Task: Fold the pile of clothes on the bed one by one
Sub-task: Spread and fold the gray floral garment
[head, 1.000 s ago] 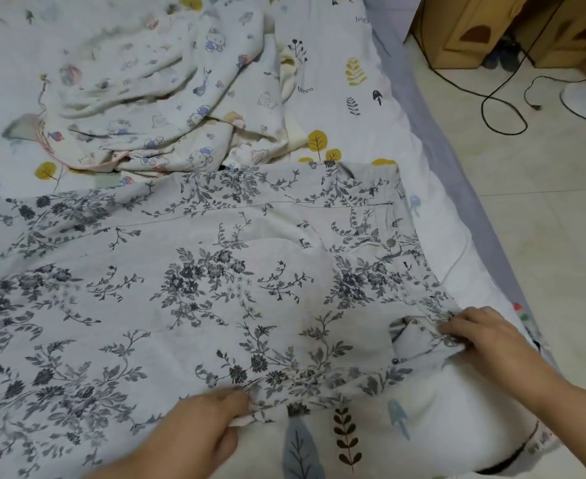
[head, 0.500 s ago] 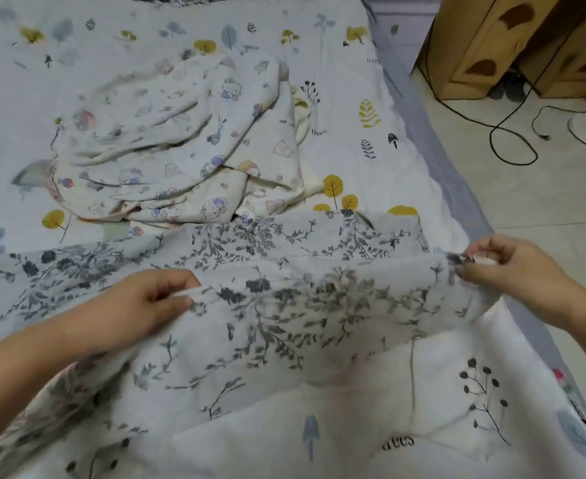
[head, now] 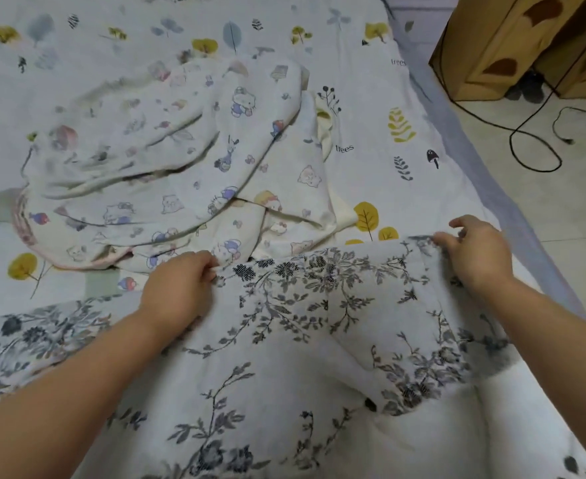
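Observation:
A white garment with a grey floral print [head: 319, 305] lies spread across the near part of the bed, its near edge folded over away from me. My left hand [head: 177, 288] pinches the folded edge at its far left end. My right hand [head: 474, 254] pinches the same edge at its far right corner, index finger lifted. Beyond it a crumpled white garment with cartoon cat prints [head: 167, 174] lies in a heap.
The bed sheet [head: 371, 108] is white with leaf and tree prints, and its grey border runs down the right side. On the tiled floor at right stand wooden furniture [head: 512, 46], a black cable [head: 533, 153] and a white fan base at the frame edge.
Both hands lifted the near edge of the floral garment and carried it away from me, laying it over the far part. The fold now lies flat.

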A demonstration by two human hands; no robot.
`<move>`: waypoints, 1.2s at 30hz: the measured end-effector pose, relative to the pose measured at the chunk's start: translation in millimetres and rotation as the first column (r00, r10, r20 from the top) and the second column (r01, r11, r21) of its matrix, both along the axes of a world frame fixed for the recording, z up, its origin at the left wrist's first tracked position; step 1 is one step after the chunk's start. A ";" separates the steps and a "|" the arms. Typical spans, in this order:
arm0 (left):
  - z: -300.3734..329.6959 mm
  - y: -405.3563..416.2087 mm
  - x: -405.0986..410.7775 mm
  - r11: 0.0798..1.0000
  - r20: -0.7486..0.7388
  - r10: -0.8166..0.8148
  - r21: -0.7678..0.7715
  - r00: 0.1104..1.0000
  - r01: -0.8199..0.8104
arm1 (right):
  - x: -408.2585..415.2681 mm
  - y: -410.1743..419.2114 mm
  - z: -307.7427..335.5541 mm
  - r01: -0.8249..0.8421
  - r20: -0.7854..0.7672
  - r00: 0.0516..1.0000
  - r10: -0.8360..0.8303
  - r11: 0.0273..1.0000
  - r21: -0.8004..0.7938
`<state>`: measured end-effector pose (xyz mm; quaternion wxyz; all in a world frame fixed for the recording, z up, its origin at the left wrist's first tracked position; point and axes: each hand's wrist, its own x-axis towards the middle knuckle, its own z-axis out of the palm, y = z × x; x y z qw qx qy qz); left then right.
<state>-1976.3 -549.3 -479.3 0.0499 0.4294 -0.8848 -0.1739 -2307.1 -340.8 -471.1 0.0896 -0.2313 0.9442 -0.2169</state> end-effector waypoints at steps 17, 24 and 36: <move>-21.2 41.7 -73.5 0.894 0.009 -0.419 -0.167 0.908 0.415 | 33.9 82.6 -10.9 0.182 0.331 0.902 -0.276 0.940 0.289; -34.7 49.9 -118.8 0.914 0.099 -0.388 -0.092 0.916 0.396 | 26.5 84.0 -13.4 0.139 0.291 0.928 -0.232 0.941 0.309; 9.0 95.9 -135.6 0.872 -0.180 -0.489 -0.065 0.854 0.486 | 21.4 170.8 77.0 0.088 0.188 0.975 -0.123 0.979 0.184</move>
